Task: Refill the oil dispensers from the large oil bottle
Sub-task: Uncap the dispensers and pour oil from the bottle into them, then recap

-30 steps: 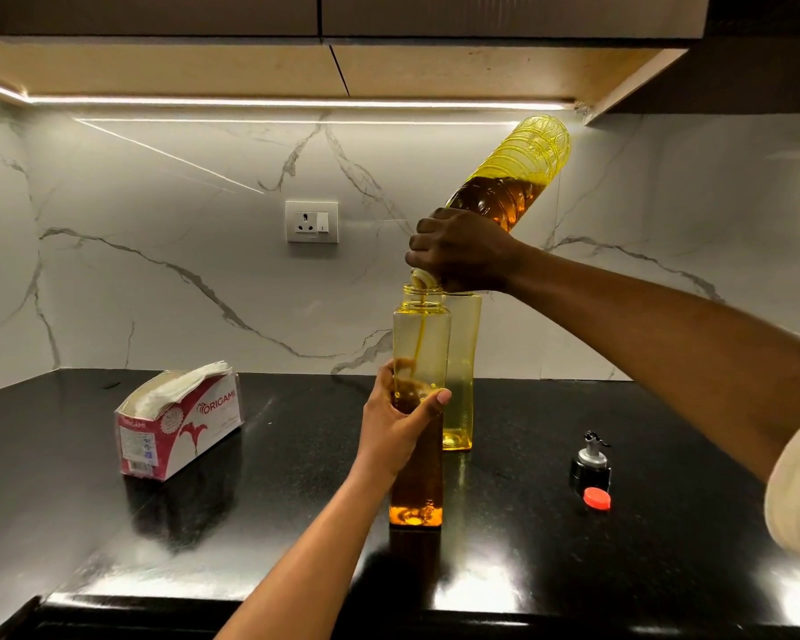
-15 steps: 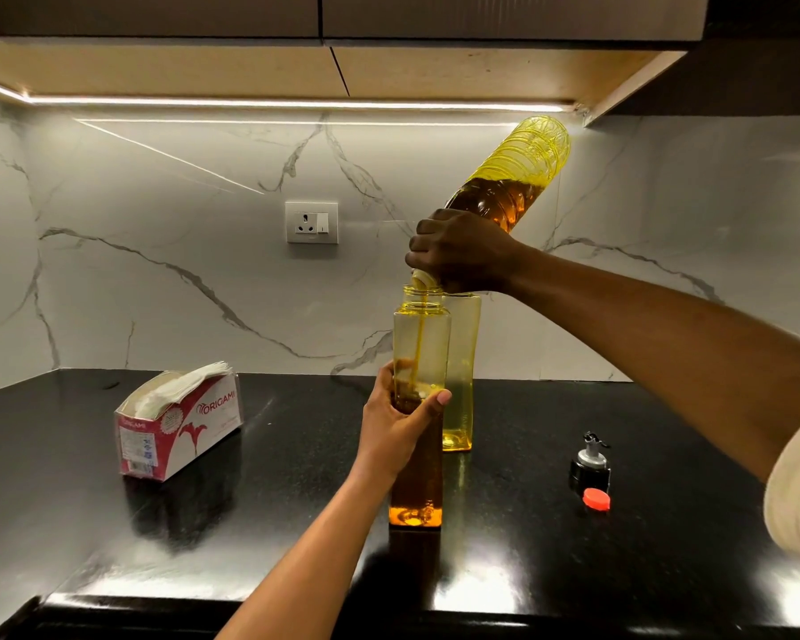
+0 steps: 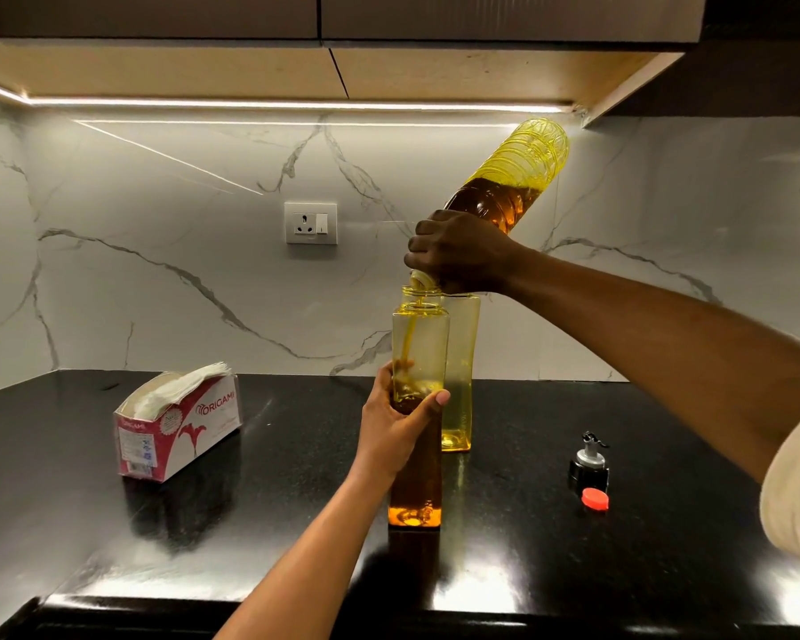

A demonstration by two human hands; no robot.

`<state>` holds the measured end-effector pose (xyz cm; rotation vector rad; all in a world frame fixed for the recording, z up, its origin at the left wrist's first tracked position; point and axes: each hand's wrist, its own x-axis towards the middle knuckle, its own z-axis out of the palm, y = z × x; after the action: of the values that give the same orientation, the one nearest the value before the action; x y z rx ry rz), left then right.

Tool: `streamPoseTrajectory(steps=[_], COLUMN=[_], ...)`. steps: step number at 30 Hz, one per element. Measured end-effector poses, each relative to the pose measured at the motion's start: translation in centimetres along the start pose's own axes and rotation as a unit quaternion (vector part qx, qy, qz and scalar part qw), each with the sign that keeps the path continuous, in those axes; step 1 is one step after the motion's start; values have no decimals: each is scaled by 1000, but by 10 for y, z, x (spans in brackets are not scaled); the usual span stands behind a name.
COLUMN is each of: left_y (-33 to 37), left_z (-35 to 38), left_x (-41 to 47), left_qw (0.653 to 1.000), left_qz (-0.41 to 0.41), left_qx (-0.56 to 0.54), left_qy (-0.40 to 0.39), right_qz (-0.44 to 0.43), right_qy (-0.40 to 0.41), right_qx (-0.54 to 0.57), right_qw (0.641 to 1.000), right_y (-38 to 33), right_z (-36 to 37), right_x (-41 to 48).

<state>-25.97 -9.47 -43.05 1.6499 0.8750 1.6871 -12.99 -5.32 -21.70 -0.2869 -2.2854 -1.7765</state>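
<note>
Right hand (image 3: 458, 254) grips the tilted large oil bottle (image 3: 504, 191) by its neck; left hand (image 3: 396, 424) clasps the near dispenser (image 3: 419, 353) mid-body; likely slippery, bottle heavy.

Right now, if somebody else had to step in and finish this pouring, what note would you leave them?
Left hand grips the front tall square clear-yellow plastic dispenser, upright on the black counter.
Right hand grips the neck of the large ribbed yellow plastic oil bottle, tipped mouth-down over it; oil is streaming in.
Done: the front dispenser is filled to about the left hand's height.
Left: top it up, then fill the rear matching dispenser, which holds only a little oil at its base. The black-and-silver pourer cap and small red cap wait on the counter at right.
</note>
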Motion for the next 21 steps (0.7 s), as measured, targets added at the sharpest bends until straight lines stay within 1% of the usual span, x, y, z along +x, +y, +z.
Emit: streamPoseTrajectory(steps=[21], left_y=[1], left_z=[-1], left_x=[-1], left_qw=[1000], left_qz=[0], left_qx=[16], left_qy=[4], right_qz=[-2], right_qy=[-10], right_qx=[-3], right_qw=[1000], right_y=[0], right_z=[1], right_x=[0])
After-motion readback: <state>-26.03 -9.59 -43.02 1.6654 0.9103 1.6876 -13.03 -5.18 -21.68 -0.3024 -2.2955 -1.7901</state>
